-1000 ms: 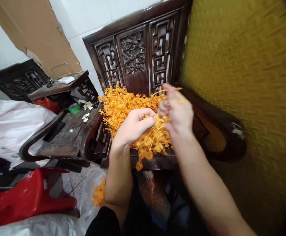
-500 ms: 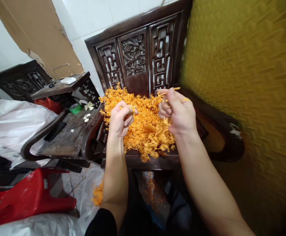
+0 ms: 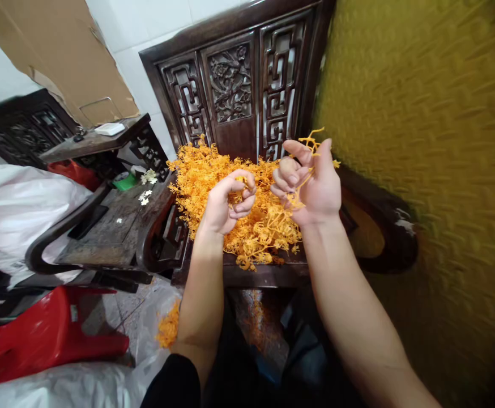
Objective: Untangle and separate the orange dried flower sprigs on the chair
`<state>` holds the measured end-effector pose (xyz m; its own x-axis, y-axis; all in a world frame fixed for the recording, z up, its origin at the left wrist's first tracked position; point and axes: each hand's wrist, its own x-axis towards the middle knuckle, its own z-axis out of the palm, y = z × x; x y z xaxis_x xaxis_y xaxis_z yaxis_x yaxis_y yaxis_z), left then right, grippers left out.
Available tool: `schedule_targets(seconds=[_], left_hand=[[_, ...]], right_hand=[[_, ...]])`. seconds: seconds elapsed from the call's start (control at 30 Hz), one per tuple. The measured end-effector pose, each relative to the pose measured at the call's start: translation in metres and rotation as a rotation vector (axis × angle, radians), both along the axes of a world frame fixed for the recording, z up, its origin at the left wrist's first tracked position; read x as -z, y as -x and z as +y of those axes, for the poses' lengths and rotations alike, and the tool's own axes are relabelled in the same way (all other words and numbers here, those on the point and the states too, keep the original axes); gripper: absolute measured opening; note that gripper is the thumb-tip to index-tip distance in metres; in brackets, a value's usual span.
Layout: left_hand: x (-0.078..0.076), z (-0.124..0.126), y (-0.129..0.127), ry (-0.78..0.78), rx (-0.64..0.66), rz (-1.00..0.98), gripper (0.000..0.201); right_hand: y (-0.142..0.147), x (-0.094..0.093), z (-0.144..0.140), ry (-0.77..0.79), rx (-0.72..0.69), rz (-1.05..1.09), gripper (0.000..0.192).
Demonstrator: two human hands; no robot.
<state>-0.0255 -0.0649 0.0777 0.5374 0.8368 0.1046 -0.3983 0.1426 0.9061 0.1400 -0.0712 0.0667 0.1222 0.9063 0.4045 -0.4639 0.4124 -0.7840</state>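
A big heap of orange plastic flower pieces (image 3: 207,170) with thin branching stems covers the seat of a dark carved wooden chair (image 3: 234,136). Over the middle of the heap, my left hand (image 3: 228,201) is curled, with a bit of orange between its thumb and index finger. To its right, my right hand (image 3: 311,181) is turned palm up. Its fingers are loosely bent round an orange branching stem (image 3: 311,141), which pokes up between thumb and index finger and hangs across the palm. The two hands are apart.
A yellow textured panel (image 3: 409,113) stands close on the right. At left are a second wooden chair (image 3: 103,243) with green tape (image 3: 124,181) and small pale flowers (image 3: 144,197), a red plastic stool (image 3: 56,334) and white sacks (image 3: 22,209). More orange pieces (image 3: 169,326) lie in a clear bag below.
My right hand has turned palm up and its thumb has lifted, showing the stem. My left hand has moved right, nearer to it. The view has shifted slightly.
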Motion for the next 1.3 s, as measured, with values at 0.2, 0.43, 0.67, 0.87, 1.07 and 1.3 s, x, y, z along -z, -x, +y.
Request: schedule_targets(seconds=[0.2,0.43,0.67,0.87,1.07,1.3], left_hand=[[0.0,0.001,-0.006,0.017,-0.106,0.067,0.064],[0.014,0.0,-0.016,-0.144,-0.162,0.305,0.017],[0.023,-0.004,-0.03,-0.495,-0.272,0.664,0.025],[0.021,-0.007,-0.03,-0.559,-0.141,0.698,0.019],[0.018,-0.007,-0.028,-0.547,-0.202,0.665,0.013],[0.016,0.001,-0.015,-0.411,-0.275,0.393,0.023]], right_hand=[[0.006,0.007,0.003,0.066,0.212,-0.069,0.074],[0.004,0.018,0.011,0.008,0.381,-0.183,0.081],[0.0,0.009,0.004,0.064,0.269,-0.13,0.079],[-0.003,0.011,0.008,0.061,0.251,-0.118,0.081],[0.001,0.009,0.001,0.028,0.264,-0.147,0.069],[-0.012,0.009,-0.011,-0.012,0.067,-0.238,0.042]])
